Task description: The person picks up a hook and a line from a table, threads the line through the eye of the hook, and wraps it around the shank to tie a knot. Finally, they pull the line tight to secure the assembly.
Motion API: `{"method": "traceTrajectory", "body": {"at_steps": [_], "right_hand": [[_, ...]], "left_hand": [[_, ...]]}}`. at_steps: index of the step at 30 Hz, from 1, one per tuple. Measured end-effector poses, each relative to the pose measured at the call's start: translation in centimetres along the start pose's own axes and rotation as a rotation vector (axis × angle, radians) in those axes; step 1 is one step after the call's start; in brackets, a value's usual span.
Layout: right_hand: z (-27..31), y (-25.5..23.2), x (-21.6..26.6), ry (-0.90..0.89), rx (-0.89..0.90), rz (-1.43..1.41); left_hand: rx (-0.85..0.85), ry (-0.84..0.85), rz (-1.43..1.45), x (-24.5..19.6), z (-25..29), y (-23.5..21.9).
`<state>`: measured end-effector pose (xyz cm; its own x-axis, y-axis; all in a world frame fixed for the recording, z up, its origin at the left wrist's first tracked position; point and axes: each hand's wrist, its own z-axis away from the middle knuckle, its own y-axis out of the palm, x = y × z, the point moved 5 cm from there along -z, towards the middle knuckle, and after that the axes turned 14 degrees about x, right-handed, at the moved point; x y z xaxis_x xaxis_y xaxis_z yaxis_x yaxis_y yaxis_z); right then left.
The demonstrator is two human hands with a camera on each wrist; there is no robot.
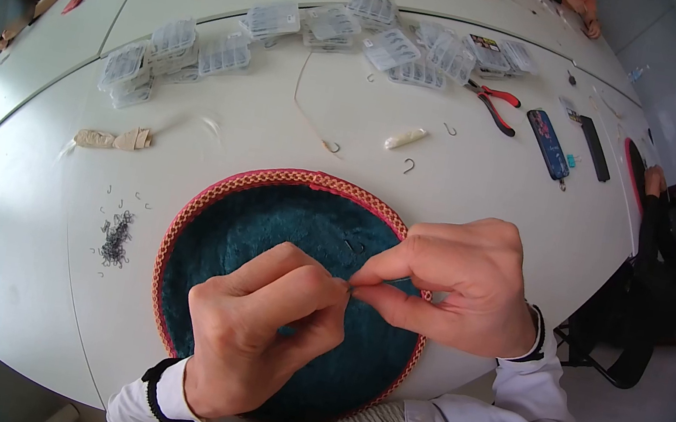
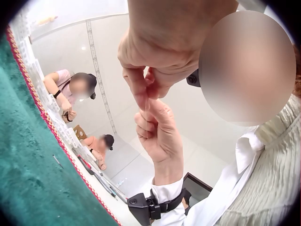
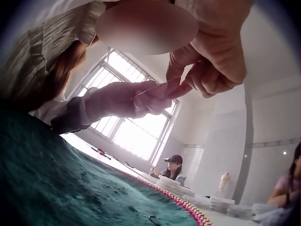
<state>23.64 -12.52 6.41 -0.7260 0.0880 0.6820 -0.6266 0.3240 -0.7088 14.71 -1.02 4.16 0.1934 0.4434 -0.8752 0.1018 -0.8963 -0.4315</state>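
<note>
Over a round dark-teal plush cushion (image 1: 267, 209) with a braided red-and-gold rim, both hands meet fingertip to fingertip. The left hand (image 1: 263, 323) pinches with thumb and forefinger, its other fingers curled. Opposite it, the right hand (image 1: 454, 287) pinches at the same spot. A thin, clear fishing line (image 2: 146, 117) runs between the hands in the left wrist view and shows as a fine strand in the right wrist view. Something tiny and dark shows at the fingertips, mostly hidden; I cannot tell what it is. A dark fish hook (image 1: 354, 247) lies on the plush just beyond the hands.
Left of the cushion lies a heap of small hooks (image 1: 117, 240), with a wrapped bundle (image 1: 113, 139) behind it. Clear plastic boxes (image 1: 390, 49) line the back. Red-handled pliers (image 1: 495, 110), a phone (image 1: 548, 145) and loose hooks (image 1: 409, 167) lie right of centre. Other people sit around the table.
</note>
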Motion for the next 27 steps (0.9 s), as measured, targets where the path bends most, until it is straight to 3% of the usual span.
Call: {"method": "traceTrajectory", "body": {"at_steps": [4, 7, 10, 15, 27], "right_hand": [[-0.2, 0.3, -0.1, 0.042, 0.026, -0.044], [-0.2, 0.3, -0.3, 0.041, -0.054, -0.132], [-0.1, 0.4, -1.2, 0.18, 0.026, -0.312], [0.1, 1.0, -2.3, 0.311, 0.063, -0.572], [0.1, 1.2, -2.6, 0.386, 0.138, -0.605]], "left_hand": [[0.012, 0.013, -0.069, -0.3, 0.0, 0.1], [0.0, 0.054, -0.129, -0.2, 0.0, 0.3], [0.0, 0.053, -0.135, -0.3, -0.1, 0.4], [-0.029, -0.116, 0.052, 0.5, -0.2, 0.6], [0.01, -0.156, 0.075, 0.5, -0.1, 0.4]]}}
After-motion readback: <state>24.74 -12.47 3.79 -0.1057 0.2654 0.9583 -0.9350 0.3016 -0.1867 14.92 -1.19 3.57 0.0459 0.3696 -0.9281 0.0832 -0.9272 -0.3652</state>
